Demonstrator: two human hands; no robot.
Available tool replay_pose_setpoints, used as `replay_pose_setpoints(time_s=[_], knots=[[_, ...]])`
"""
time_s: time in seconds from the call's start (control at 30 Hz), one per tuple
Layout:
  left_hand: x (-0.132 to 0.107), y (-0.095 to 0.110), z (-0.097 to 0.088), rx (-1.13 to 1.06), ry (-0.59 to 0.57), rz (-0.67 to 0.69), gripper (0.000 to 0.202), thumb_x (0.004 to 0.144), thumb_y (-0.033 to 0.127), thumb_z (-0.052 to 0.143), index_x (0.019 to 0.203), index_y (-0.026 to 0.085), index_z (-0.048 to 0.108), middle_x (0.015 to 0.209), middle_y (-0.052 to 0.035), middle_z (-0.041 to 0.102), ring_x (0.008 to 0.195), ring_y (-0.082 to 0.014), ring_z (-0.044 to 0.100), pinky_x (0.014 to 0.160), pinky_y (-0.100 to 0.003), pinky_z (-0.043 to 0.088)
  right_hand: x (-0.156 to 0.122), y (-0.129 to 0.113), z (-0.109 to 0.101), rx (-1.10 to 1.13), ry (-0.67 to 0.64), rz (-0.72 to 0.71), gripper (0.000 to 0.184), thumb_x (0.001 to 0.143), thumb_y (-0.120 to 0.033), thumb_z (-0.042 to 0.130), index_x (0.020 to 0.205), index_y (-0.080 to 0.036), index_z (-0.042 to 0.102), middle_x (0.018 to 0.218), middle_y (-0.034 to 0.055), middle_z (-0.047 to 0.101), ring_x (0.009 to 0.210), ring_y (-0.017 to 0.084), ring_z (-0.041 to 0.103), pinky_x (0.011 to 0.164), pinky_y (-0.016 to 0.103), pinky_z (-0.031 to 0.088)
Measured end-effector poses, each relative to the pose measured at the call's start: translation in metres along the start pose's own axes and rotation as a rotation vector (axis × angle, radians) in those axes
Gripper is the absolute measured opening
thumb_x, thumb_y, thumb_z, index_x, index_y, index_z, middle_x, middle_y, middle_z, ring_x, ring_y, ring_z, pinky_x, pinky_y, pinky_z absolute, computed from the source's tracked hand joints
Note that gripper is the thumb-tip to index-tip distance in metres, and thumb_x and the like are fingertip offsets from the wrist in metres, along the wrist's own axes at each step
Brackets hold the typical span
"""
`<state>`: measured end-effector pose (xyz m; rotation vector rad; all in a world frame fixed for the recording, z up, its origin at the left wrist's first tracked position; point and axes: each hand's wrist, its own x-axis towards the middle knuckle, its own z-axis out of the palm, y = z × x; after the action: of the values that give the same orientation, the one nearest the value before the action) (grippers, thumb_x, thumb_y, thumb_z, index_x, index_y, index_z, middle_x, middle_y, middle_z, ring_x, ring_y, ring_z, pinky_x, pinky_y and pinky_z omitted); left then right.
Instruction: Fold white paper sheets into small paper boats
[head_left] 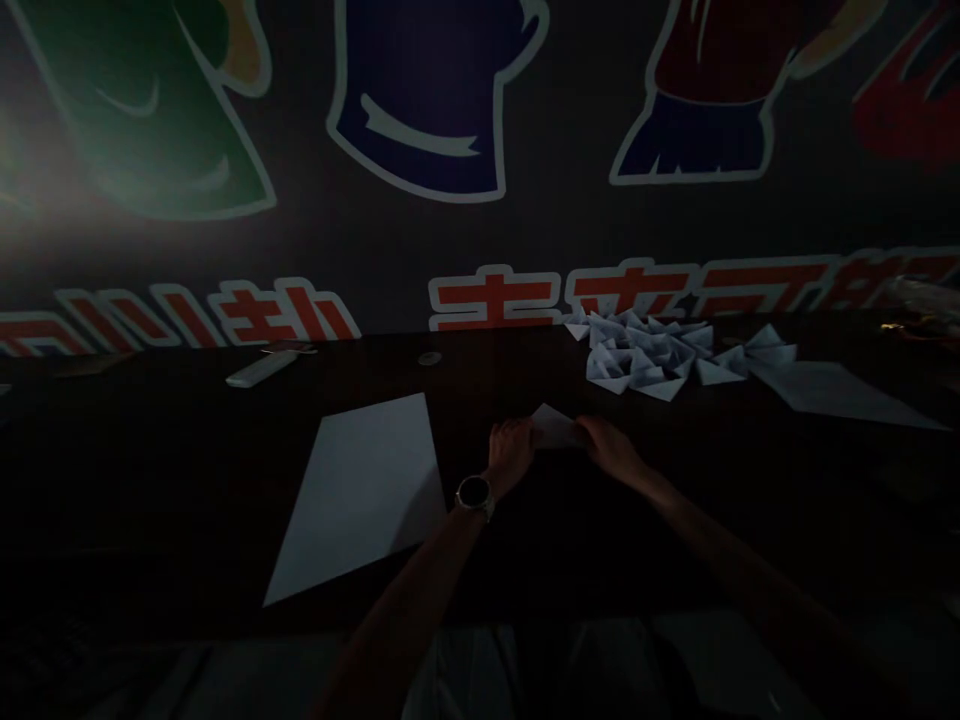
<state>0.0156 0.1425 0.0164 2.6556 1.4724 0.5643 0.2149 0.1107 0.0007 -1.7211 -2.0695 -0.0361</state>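
A small folded piece of white paper point(555, 427) is held just above or on the dark table, its peak pointing away from me. My left hand point(513, 446), with a round watch on the wrist, grips its left edge with closed fingers. On the right edge, my right hand point(609, 446) pinches the same paper. Both thumbs are hard to make out in the dim light. Left of my hands lies a large sheet of white paper point(367, 490). Beyond my right hand is a pile of folded paper boats point(645, 350).
Another white sheet point(847, 392) lies at the right, beside the boats. A pale, flat, long object point(264, 368) and a small round disc point(430, 358) rest towards the back of the table point(510, 570). Behind stands a wall point(570, 120) with painted figures and red lettering.
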Motion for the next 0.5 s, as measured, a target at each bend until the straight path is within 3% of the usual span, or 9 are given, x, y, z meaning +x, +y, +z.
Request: replay_pose_setpoints(time_s=[0.23, 0.5], knots=[[0.0013, 0.0019, 0.0021, 0.022, -0.054, -0.042, 0.026, 0.094, 0.029, 0.032, 0.109, 0.017, 0.050, 0.112, -0.0095, 0.053, 0.104, -0.0241, 0.048, 0.085, -0.038, 0.038, -0.0014, -0.0002, 0.0022, -0.102, 0.038, -0.002, 0.024, 0.091, -0.024, 0.035, 0.090, -0.016, 0.058, 0.094, 0.0108, 0.060, 0.089, 0.023, 0.052, 0.078, 0.033, 0.037], [0.0027, 0.0039, -0.0006, 0.059, -0.047, -0.072, 0.027, 0.092, 0.026, 0.034, 0.110, 0.014, 0.049, 0.112, -0.0132, 0.054, 0.105, -0.0269, 0.048, 0.087, -0.044, 0.037, -0.0001, 0.0073, 0.0074, -0.212, 0.020, 0.123, 0.020, 0.090, -0.034, 0.041, 0.092, -0.020, 0.055, 0.097, 0.0083, 0.060, 0.088, 0.024, 0.051, 0.070, 0.033, 0.032]])
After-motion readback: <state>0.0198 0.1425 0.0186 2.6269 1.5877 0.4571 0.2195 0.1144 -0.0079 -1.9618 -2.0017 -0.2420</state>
